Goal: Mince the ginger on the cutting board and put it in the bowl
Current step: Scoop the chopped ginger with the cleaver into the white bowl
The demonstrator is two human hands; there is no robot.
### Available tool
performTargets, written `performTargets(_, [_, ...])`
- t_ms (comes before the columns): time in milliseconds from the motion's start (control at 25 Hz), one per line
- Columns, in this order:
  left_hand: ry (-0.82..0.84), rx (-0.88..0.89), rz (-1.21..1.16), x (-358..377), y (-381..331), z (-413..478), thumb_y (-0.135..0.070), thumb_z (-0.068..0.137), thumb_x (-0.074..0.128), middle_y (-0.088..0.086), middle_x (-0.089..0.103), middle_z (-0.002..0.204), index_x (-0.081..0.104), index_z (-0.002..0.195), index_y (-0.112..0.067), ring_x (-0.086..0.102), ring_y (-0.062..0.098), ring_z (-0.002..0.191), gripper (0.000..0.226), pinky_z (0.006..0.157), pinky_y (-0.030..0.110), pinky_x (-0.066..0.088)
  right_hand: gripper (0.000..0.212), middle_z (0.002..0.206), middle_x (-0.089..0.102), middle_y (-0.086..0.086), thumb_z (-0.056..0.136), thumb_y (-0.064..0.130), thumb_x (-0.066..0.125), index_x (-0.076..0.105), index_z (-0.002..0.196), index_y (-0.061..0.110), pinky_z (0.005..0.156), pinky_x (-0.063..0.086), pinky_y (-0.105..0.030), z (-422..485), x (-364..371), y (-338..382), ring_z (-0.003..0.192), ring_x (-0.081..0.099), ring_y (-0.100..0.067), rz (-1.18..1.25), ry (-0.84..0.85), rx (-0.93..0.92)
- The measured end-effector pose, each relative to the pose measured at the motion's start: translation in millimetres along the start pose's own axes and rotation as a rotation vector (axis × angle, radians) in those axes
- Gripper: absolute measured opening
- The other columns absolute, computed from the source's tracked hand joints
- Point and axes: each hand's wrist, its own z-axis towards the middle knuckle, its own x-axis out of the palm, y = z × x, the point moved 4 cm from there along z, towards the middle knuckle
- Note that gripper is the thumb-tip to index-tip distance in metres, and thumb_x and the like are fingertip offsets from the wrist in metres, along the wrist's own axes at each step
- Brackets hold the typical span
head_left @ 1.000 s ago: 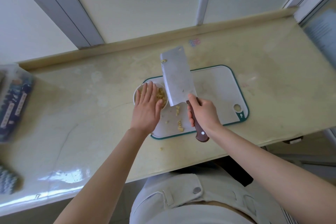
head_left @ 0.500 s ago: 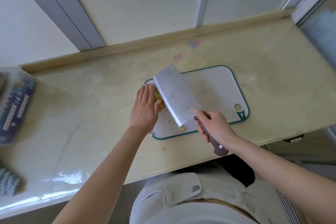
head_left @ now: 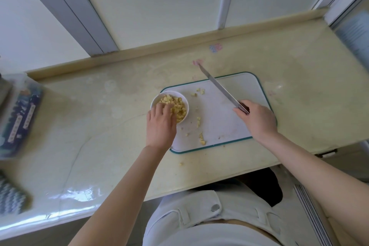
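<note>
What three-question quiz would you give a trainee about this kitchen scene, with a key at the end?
1. True or false: the cutting board is free of ginger bits.
2. Where is most of the minced ginger? A: in the bowl. B: on the counter. C: on the blade.
3. Fill in: the left hand is at the bowl, while the right hand holds the ____.

Key
1. False: loose bits lie on the board.
2. A
3. cleaver
</note>
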Motion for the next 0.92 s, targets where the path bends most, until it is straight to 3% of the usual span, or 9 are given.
performTargets(80, [0.000, -0.116, 0.006, -1.8, 12.0, 2.5, -0.022, 0.090, 0.033, 0.018, 0.056, 0.096, 0.057, 0.103, -0.002, 0.050, 0.035, 0.084, 0.034, 0.075, 0.041, 0.042, 0.029, 0.101, 0.072, -0.012, 0.096, 0.033, 0.059, 0.066, 0.119, 0.018, 0.072, 0.047, -0.036, 4.6, 5.0, 0.3, 0.092, 0.064, -0.037, -0.006, 0.007, -0.019])
performTargets(160, [0.049, -0.243, 0.020, 0.3, 25.6, 5.2, -0.017, 0.094, 0.035, 0.019, 0.052, 0.103, 0.051, 0.111, 0.000, 0.046, 0.035, 0.092, 0.029, 0.081, 0.040, 0.036, 0.030, 0.106, 0.072, -0.009, 0.096, 0.032, 0.060, 0.065, 0.124, 0.022, 0.075, 0.048, -0.036, 4.0, 14.5, -0.5, 0.096, 0.064, -0.034, -0.014, 0.055, -0.035])
performTargets(280, [0.125, -0.429, -0.055, 3.3, 37.8, 4.5, -0.014, 0.097, 0.038, 0.021, 0.048, 0.116, 0.044, 0.121, 0.003, 0.044, 0.035, 0.108, 0.030, 0.091, 0.038, 0.033, 0.036, 0.114, 0.071, -0.005, 0.095, 0.028, 0.062, 0.062, 0.131, 0.024, 0.073, 0.036, -0.031, -6.9, 26.2, -5.5, 0.104, 0.064, -0.028, 0.059, 0.107, -0.033])
performTargets(440, [0.216, -0.649, -0.259, 6.1, 39.1, 8.4, -0.018, 0.099, 0.029, 0.021, 0.056, 0.107, 0.047, 0.103, 0.001, 0.051, 0.035, 0.094, 0.026, 0.069, 0.036, 0.034, 0.039, 0.119, 0.070, 0.000, 0.090, 0.023, 0.069, 0.064, 0.129, 0.024, 0.082, 0.050, -0.030, -23.2, 31.4, -16.2, 0.107, 0.065, -0.021, 0.198, 0.184, -0.060])
performTargets(560, [0.200, -0.707, -0.324, 2.3, 39.3, 10.5, -0.017, 0.099, 0.027, 0.023, 0.056, 0.107, 0.047, 0.100, 0.001, 0.049, 0.032, 0.086, 0.027, 0.067, 0.034, 0.033, 0.037, 0.109, 0.072, 0.004, 0.088, 0.023, 0.072, 0.068, 0.124, 0.022, 0.073, 0.042, -0.023, -25.5, 27.2, -27.3, 0.101, 0.066, -0.016, 0.246, 0.232, -0.035])
performTargets(680, [0.153, -0.713, -0.347, -4.9, 41.9, 11.5, -0.016, 0.099, 0.027, 0.025, 0.055, 0.108, 0.047, 0.100, 0.003, 0.050, 0.034, 0.089, 0.027, 0.068, 0.035, 0.034, 0.035, 0.085, 0.063, 0.015, 0.089, 0.024, 0.071, 0.068, 0.124, 0.023, 0.068, 0.040, -0.027, -22.0, 20.9, -34.8, 0.088, 0.058, -0.014, 0.255, 0.169, -0.010])
performTargets(800, [0.090, -0.706, -0.372, -17.4, 38.8, 19.3, -0.016, 0.099, 0.028, 0.026, 0.055, 0.107, 0.048, 0.100, 0.004, 0.048, 0.033, 0.087, 0.028, 0.067, 0.035, 0.032, 0.036, 0.100, 0.072, 0.000, 0.090, 0.025, 0.068, 0.066, 0.126, 0.029, 0.077, 0.051, -0.038, -12.9, 21.4, -39.6, 0.097, 0.060, -0.028, 0.196, 0.034, -0.008])
performTargets(920, [0.039, -0.697, -0.413, -26.9, 32.4, 34.3, -0.015, 0.099, 0.028, 0.025, 0.055, 0.107, 0.047, 0.096, 0.001, 0.042, 0.027, 0.082, 0.025, 0.067, 0.033, 0.031, 0.038, 0.104, 0.069, -0.008, 0.092, 0.021, 0.066, 0.063, 0.130, 0.025, 0.074, 0.050, -0.039, -17.0, 29.8, -32.3, 0.096, 0.059, -0.031, 0.093, 0.090, -0.095])
